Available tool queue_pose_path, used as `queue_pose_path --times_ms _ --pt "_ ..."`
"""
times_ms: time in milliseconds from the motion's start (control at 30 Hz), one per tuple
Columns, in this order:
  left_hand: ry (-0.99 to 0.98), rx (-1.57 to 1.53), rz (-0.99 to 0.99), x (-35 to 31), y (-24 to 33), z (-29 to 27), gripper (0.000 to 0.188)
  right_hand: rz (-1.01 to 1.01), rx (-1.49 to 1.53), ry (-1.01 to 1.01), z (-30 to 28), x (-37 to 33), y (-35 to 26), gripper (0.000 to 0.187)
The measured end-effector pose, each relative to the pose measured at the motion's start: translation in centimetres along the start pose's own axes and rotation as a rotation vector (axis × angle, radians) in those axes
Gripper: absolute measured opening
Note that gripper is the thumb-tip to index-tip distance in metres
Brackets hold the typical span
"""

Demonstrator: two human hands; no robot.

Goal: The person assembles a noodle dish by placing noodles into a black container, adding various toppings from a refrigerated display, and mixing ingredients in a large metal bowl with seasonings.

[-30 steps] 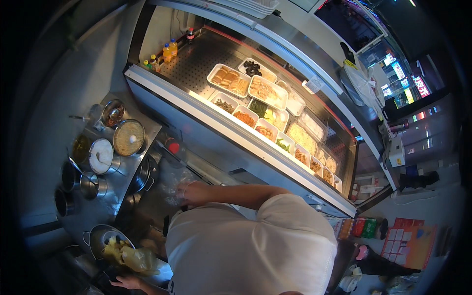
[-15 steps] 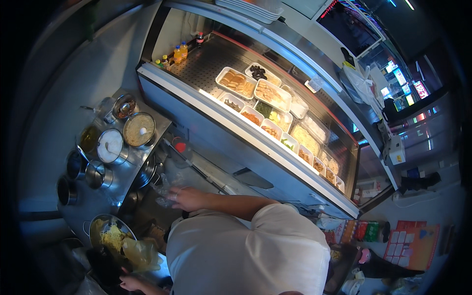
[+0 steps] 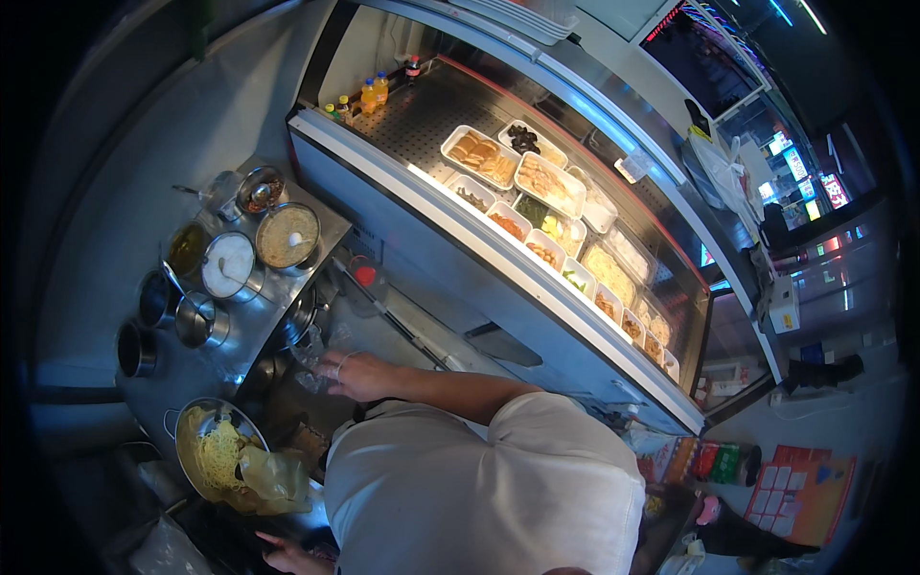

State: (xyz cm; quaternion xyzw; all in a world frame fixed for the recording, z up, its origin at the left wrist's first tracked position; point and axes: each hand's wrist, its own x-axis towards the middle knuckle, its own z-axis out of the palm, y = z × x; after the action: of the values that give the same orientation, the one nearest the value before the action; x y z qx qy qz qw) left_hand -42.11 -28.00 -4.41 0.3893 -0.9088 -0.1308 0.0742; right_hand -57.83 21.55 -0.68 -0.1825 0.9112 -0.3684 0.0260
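My right hand (image 3: 356,376) reaches across to the left with its fingers closed on a crumpled piece of clear plastic (image 3: 311,362). A thin band shows on that hand. Low in the view, my left hand (image 3: 284,554) has its fingers apart, one stretched out, and nothing shows in it. A dark object (image 3: 225,532) lies close to its fingertips, too dark to make out. Above the left hand stands a metal basin (image 3: 196,470) of yellow noodles (image 3: 220,450), with a yellowish plastic bag (image 3: 275,476) hanging over its right side.
A steel counter (image 3: 273,331) at left carries several metal pots, among them one of white powder (image 3: 228,264) and one of beige paste (image 3: 287,235). A lit display case (image 3: 431,225) with white food trays (image 3: 551,184) runs diagonally across. Drink bottles (image 3: 375,93) stand inside it.
My left hand has come away from the dark object, moved slightly down and right, and opened. My right hand keeps the plastic. The whole view has shifted a little.
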Motion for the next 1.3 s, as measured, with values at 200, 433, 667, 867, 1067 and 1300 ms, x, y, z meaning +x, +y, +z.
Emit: queue_pose_path --times_ms 200,433,667,867,1067,1300 --pt "0.111 0.263 -0.142 0.9 -3.6 2.9 0.036 -0.089 -0.076 -0.038 -0.3 0.6 -0.4 0.052" --pt "0.241 0.073 -0.122 0.8 -1.1 4.2 0.033 -0.042 -0.084 -0.058 -1.4 0.1 0.7 0.054" --pt "0.278 -0.035 -0.121 0.4 0.5 4.4 0.031 0.026 -0.072 -0.056 -2.2 -1.3 1.7 0.052" --pt "0.299 -0.101 -0.114 0.3 0.1 4.8 0.030 0.034 -0.094 -0.056 -2.9 -1.0 1.1 0.050" --pt "0.320 -0.151 -0.120 0.2 0.5 4.6 0.029 -0.007 -0.087 -0.084 -2.5 0.7 0.9 0.050" --pt "0.338 -0.261 -0.114 -0.2 1.8 4.1 0.029 -0.039 -0.092 -0.056 -2.1 1.5 1.5 0.050"
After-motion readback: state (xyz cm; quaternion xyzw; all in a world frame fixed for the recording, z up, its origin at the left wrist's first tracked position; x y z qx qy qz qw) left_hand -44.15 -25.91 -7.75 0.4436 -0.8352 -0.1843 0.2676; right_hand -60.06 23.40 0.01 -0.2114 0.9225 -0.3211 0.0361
